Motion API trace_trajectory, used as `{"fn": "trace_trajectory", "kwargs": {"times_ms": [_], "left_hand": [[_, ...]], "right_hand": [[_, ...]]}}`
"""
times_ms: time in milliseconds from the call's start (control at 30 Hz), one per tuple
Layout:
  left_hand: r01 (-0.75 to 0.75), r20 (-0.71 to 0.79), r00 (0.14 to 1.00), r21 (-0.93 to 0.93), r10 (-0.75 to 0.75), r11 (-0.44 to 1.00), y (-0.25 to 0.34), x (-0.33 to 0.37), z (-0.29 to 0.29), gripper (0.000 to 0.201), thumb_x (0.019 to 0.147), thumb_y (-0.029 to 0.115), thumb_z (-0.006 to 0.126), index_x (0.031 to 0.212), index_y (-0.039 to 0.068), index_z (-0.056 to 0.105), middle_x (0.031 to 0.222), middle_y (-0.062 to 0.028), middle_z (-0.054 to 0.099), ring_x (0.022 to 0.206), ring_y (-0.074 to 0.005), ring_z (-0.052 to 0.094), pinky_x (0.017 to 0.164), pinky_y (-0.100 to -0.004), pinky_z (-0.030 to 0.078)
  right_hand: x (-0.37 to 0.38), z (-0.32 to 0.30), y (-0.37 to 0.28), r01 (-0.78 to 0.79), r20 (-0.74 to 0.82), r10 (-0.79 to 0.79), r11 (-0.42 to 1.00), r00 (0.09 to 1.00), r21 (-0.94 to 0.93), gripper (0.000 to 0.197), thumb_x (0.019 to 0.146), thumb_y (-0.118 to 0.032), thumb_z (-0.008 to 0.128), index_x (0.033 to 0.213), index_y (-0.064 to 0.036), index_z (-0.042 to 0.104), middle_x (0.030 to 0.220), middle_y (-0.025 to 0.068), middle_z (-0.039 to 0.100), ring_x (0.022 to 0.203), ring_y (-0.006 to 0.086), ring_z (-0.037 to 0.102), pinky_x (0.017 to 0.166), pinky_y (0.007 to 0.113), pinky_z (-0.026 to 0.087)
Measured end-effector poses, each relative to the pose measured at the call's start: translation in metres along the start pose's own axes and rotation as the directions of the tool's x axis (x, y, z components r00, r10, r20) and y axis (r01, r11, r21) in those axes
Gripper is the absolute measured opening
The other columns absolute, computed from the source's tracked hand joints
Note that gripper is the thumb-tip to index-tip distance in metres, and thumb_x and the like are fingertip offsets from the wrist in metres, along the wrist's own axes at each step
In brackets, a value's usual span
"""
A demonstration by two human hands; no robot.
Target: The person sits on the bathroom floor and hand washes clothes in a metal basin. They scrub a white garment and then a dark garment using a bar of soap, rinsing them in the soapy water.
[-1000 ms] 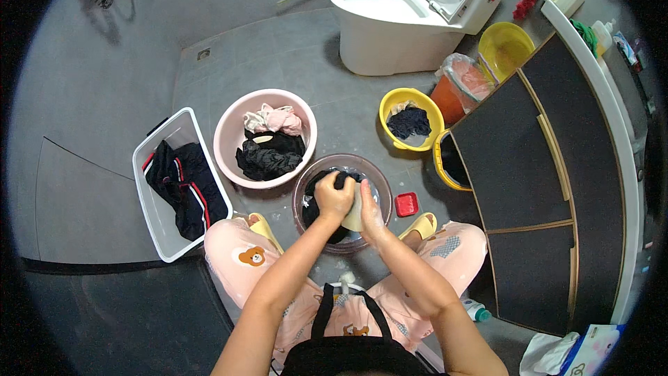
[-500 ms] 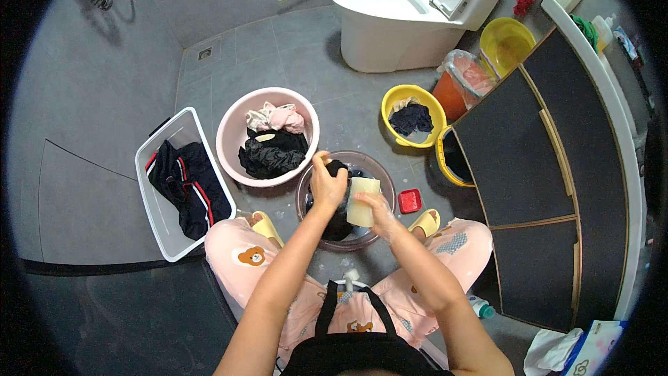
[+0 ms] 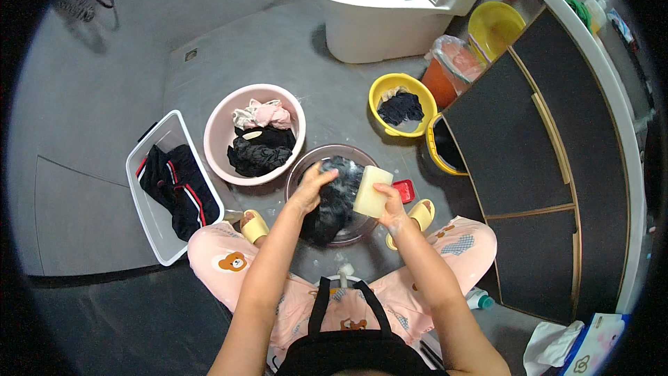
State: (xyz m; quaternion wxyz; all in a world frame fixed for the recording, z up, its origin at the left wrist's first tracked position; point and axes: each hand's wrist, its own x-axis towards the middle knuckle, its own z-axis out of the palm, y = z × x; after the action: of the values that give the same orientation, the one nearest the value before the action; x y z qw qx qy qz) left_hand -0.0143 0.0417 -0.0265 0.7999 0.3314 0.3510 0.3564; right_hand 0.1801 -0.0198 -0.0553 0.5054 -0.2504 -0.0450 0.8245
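Grey floor (image 3: 332,113), basin (image 3: 358,228) partly hidden beneath black cloth (image 3: 330,213)

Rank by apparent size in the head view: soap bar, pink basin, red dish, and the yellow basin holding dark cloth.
1. Pink basin
2. Yellow basin
3. Soap bar, perhaps enlarged by nearness to the camera
4. Red dish, partly hidden

pale soap bar (image 3: 370,191) gripped in right hand (image 3: 390,205). dark, sudsy cloth (image 3: 332,209) heaped in brown basin (image 3: 357,228); left hand (image 3: 310,189) held over cloth's left side, grip unclear. red dish (image 3: 404,189) set beside brown basin. clothes held in pink basin (image 3: 221,129), white bin (image 3: 149,226), yellow bucket (image 3: 401,131). 2 yellow slippers (image 3: 256,227) worn.
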Motion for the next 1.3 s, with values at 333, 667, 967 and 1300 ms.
{"fn": "trace_trajectory", "kwargs": {"times_ms": [333, 667, 967, 1300], "left_hand": [[-0.157, -0.431, 0.895, -0.065, 0.114, 0.985, -0.009, 0.024, -0.012, 0.047, 0.073, 0.0, 0.058, 0.115, 0.003, 0.038, 0.095, -0.0093, 0.054, 0.081, -0.0191, 0.056, 0.069, -0.0317, 0.048], [-0.09, -0.445, 0.892, -0.011, 0.076, 0.996, -0.02, 0.024, -0.009, 0.047, 0.073, -0.002, 0.058, 0.116, 0.004, 0.041, 0.1, -0.0081, 0.055, 0.087, -0.0181, 0.055, 0.076, -0.0303, 0.047], [-0.13, -0.374, 0.924, -0.109, 0.081, 0.986, -0.016, 0.022, 0.002, 0.04, 0.076, -0.003, 0.053, 0.114, 0.006, 0.045, 0.098, -0.0069, 0.055, 0.086, -0.0174, 0.055, 0.076, -0.0296, 0.046], [-0.304, -0.28, 0.884, 0.265, 0.374, 0.915, 0.022, 0.004, 0.05, 0.029, 0.083, 0.01, 0.052, 0.112, 0.006, 0.048, 0.099, -0.0043, 0.053, 0.088, -0.0128, 0.05, 0.08, -0.0253, 0.041]], "right_hand": [[0.025, -0.136, -0.001, 0.147, -0.411, -0.083, 0.981, 0.908, 0.128, 0.036, 0.077, -0.012, 0.055, 0.111, -0.0052, 0.044, 0.107, 0.0148, 0.053, 0.096, 0.0308, 0.053, 0.081, 0.046, 0.045], [0.044, -0.263, -0.019, 0.193, -0.71, 0.069, 0.94, 0.701, 0.282, 0.028, 0.078, -0.013, 0.058, 0.102, -0.0036, 0.049, 0.095, 0.0156, 0.056, 0.087, 0.0299, 0.056, 0.077, 0.041, 0.048], [0.045, -0.24, -0.012, 0.183, -0.905, -0.359, 0.929, 0.227, -0.322, 0.013, 0.082, -0.013, 0.047, 0.086, -0.005, 0.056, 0.073, 0.0078, 0.057, 0.058, 0.0169, 0.054, 0.049, 0.025, 0.045], [0.044, 0.079, -0.016, 0.098, -0.332, -0.26, 0.896, 0.907, -0.434, 0.033, 0.08, -0.039, 0.056, 0.089, -0.0071, 0.056, 0.078, 0.0037, 0.058, 0.064, 0.0089, 0.053, 0.054, 0.02, 0.042]]}}
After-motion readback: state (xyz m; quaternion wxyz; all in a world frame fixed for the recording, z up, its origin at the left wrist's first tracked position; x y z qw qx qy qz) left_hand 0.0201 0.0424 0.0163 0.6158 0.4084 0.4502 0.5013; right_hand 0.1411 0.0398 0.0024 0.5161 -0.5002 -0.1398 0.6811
